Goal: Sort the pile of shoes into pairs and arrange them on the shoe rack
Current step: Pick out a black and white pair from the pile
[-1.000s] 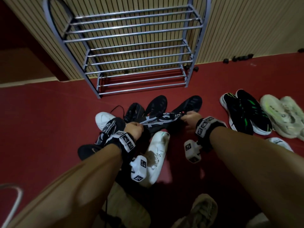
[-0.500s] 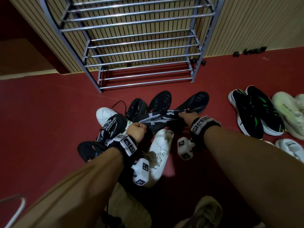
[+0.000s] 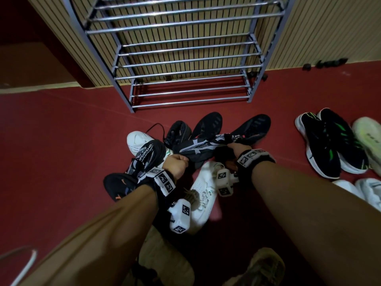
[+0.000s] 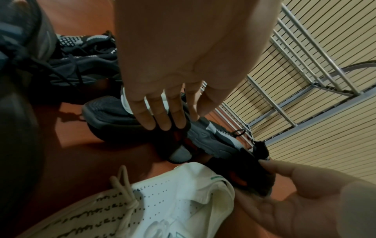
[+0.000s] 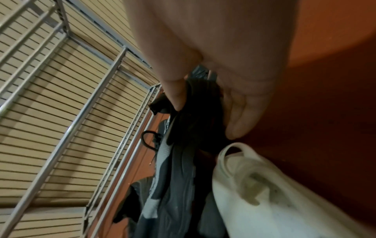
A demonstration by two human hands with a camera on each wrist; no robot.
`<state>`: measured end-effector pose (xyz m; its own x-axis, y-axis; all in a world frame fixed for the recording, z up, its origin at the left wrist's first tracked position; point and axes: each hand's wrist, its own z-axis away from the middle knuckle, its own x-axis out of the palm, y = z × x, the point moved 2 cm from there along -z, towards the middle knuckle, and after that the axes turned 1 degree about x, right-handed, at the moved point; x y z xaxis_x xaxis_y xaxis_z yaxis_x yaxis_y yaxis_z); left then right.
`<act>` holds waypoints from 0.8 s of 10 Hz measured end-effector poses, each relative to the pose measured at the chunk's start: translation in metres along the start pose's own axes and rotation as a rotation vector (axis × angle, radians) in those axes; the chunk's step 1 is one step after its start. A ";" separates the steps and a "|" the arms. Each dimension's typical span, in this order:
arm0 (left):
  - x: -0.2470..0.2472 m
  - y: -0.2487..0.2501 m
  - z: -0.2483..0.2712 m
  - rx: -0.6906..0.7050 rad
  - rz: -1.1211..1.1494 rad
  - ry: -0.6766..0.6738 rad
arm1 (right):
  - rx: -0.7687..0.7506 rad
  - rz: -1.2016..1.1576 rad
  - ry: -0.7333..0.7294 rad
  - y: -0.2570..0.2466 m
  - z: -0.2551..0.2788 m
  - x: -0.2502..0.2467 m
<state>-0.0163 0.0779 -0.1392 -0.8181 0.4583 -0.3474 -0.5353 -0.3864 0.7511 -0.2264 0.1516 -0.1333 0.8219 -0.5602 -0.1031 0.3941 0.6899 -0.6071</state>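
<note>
A black sneaker with grey-white stripes (image 3: 198,148) hangs lengthwise between my two hands above the pile. My left hand (image 3: 177,165) grips its toe end, with the fingers (image 4: 160,116) across the sole. My right hand (image 3: 234,148) pinches the heel collar between thumb and fingers (image 5: 236,122). Under it lie a white laced sneaker (image 3: 204,195), a second white shoe (image 3: 138,141), a black lettered shoe (image 3: 148,157), a black-and-orange shoe (image 3: 117,184) and several dark shoes (image 3: 210,122). The metal shoe rack (image 3: 185,58) stands bare against the slatted wall.
On the red floor to the right sit a black-and-green pair (image 3: 329,141), a pale green shoe (image 3: 369,137) and white shoes (image 3: 367,190). A tan shoe (image 3: 266,267) shows at the bottom edge. Small dark objects (image 3: 329,62) lie along the wall.
Both hands keep their hold on the striped black sneaker. The head view has shifted, so the rack looks nearer and the pairs on the right sit closer to the frame edge.
</note>
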 end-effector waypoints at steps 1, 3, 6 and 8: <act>0.001 0.002 0.003 0.008 0.007 -0.004 | -0.010 -0.052 -0.002 -0.006 0.008 0.004; -0.013 0.005 0.009 0.012 0.034 -0.033 | -0.187 0.340 0.168 -0.021 0.011 -0.003; -0.099 0.014 0.002 -0.085 0.073 0.119 | -0.225 -0.311 0.288 -0.034 0.032 -0.006; -0.101 -0.002 0.014 -0.369 0.427 0.053 | -0.252 -0.186 0.131 -0.047 0.046 0.019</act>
<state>0.0709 0.0435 -0.0977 -0.9825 0.1627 -0.0907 -0.1847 -0.7873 0.5882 -0.2102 0.1302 -0.0705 0.6794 -0.7311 -0.0625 0.4052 0.4448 -0.7987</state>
